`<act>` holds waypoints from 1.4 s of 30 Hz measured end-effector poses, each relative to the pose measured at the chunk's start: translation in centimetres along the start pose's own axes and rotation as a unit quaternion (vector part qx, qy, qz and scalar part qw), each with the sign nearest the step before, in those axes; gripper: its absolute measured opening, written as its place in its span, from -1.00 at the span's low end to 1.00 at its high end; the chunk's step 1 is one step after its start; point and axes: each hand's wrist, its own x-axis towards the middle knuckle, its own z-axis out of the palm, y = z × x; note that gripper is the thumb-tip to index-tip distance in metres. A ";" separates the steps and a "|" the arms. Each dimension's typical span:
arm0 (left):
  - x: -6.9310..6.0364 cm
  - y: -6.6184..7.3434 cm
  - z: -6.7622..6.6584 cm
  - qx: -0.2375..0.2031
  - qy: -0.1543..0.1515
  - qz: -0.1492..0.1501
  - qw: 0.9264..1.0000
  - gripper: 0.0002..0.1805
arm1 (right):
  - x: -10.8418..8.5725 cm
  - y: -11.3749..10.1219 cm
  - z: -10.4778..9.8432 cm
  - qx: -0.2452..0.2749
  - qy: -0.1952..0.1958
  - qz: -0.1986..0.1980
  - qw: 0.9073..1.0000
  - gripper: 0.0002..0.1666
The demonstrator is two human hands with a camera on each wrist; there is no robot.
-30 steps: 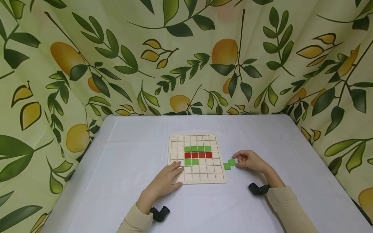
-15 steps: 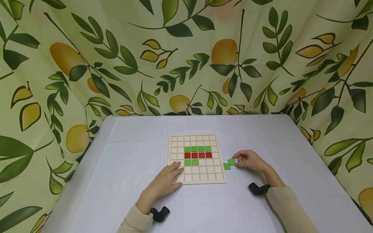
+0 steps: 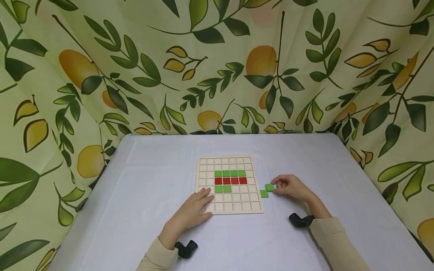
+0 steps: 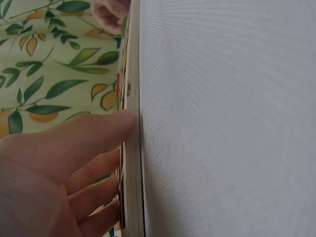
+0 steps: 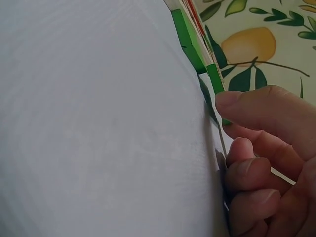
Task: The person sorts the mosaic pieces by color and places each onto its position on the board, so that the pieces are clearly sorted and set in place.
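Note:
A pale wooden grid board lies flat, with a row of green tiles, a row of red tiles below it, and two green tiles at the start of a third row. My left hand rests on the board's lower left corner, fingers spread over the squares, thumb at the near edge. Right of the board, my right hand pinches a loose green tile between thumb and forefinger, the other fingers curled under. A second loose green tile lies between it and the board, close to both.
A white cloth covers the table. Behind and beside it hangs a curtain printed with leaves and fruit. Each wrist carries a black camera.
The green tile in my right hand has turned slightly, from slanted to nearly square with the board. Both hands stay in almost the same place.

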 end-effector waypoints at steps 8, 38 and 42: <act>-0.1 0.0 0.0 0.001 0.002 0.001 1.000 -0.40 | 0.0 -0.3 0.2 0.017 0.003 -0.004 1.000 -0.61; 0.0 0.0 0.0 0.004 0.003 0.002 1.000 -0.40 | 0.8 -2.4 2.5 0.022 0.016 -0.029 0.999 -0.62; 0.0 0.2 -0.1 0.003 0.005 0.004 1.000 -0.40 | 1.1 -2.6 3.0 0.015 0.027 -0.036 0.999 -0.64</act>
